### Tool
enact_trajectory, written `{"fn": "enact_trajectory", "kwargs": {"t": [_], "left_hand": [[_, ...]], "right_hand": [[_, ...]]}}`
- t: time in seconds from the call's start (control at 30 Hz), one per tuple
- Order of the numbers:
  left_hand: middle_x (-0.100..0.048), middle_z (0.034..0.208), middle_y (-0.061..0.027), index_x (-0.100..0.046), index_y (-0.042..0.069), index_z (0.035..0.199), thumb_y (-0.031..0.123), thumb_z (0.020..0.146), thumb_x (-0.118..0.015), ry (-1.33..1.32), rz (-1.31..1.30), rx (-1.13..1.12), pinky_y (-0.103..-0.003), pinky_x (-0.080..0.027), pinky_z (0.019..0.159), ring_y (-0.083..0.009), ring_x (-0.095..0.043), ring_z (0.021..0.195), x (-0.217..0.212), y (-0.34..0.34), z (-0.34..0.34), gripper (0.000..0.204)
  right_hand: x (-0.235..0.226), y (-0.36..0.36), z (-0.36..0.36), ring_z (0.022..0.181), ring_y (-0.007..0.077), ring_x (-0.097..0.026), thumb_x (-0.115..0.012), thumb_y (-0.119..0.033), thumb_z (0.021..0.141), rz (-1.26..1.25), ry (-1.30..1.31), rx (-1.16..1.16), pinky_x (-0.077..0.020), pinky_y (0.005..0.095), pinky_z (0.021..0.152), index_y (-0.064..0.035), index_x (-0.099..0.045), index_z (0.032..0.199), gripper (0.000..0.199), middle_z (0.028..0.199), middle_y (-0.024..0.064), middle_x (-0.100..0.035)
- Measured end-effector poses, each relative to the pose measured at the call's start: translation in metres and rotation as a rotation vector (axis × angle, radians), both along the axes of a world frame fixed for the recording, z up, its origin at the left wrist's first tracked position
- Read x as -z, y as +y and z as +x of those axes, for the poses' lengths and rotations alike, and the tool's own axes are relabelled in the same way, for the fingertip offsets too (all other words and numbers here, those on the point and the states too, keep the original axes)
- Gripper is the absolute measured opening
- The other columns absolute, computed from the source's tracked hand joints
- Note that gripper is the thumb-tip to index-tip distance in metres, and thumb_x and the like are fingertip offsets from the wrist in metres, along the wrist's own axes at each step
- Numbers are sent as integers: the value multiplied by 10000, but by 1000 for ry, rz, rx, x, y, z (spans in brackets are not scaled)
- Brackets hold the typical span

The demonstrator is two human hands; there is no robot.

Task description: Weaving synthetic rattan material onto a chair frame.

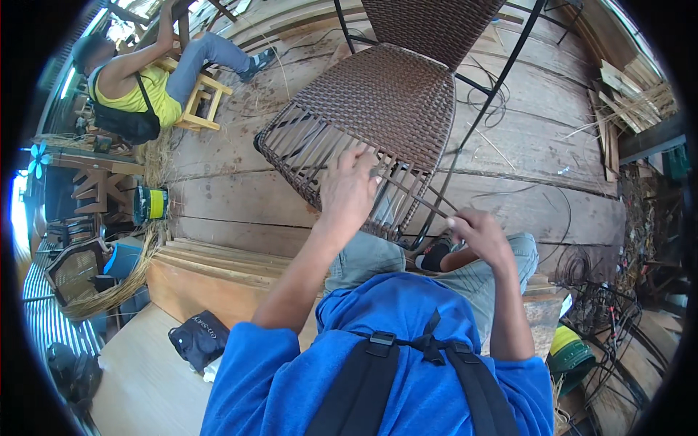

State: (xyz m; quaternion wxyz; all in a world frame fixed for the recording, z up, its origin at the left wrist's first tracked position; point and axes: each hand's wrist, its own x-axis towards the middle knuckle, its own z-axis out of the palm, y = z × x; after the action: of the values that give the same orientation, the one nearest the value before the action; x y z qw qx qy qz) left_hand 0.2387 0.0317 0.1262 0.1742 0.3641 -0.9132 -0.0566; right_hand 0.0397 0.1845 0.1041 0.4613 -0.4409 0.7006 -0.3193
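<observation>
A brown woven chair (385, 87) with a black metal frame stands before me, its seat toward my knees. Crosswise weave fills most of the seat; along the near edge only bare lengthwise strips (313, 132) show, with gaps between them. My left hand (347, 187) rests over these strips, fingers bent and closed on a brown weaving strand (414, 195) by the edge of the weave. From there the strand runs right and toward me. Off the seat's right corner, my right hand (481, 234) pinches its other end between thumb and fingers.
At the far left, a person in a yellow top (138, 98) sits on a yellow wooden stool (206, 102). Long boards (218, 256) lie left of my legs, near a black pouch (198, 340). Wood scraps (629, 98) and coiled strands (578, 269) lie on the right.
</observation>
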Motion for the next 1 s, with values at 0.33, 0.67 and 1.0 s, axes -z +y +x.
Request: {"fn": "enact_trajectory", "kwargs": {"t": [0.33, 0.67, 1.0], "left_hand": [[-594, 910, -175, -607, 42, 921, 240, 752, -648, -273, 470, -249, -446, -478, 750, -339, -594, 854, 7, 16, -24, 264], [-611, 772, -159, -594, 19, 976, 167, 783, -632, -99, 678, -131, -346, -465, 675, -284, -606, 706, 14, 1, -8, 247], [-606, 896, -199, -564, 16, 967, 234, 761, -657, -221, 421, -311, -429, -459, 742, -366, -593, 844, 11, 3, -7, 314]], "right_hand": [[-6, 23, -4, 385, 86, -499, -568, -206, 877, -3, -195, 107, -370, 246, 361, -13, -513, 620, 326, 463, 1, -445], [21, -5, -16, 445, 155, -545, -577, -214, 850, -106, 49, -13, -410, 297, 430, 22, -552, 660, 305, 494, 98, -491], [15, -5, -19, 486, 88, -450, -597, -200, 848, -27, -176, 20, -370, 284, 453, 7, -587, 724, 242, 504, 23, -500]]}}
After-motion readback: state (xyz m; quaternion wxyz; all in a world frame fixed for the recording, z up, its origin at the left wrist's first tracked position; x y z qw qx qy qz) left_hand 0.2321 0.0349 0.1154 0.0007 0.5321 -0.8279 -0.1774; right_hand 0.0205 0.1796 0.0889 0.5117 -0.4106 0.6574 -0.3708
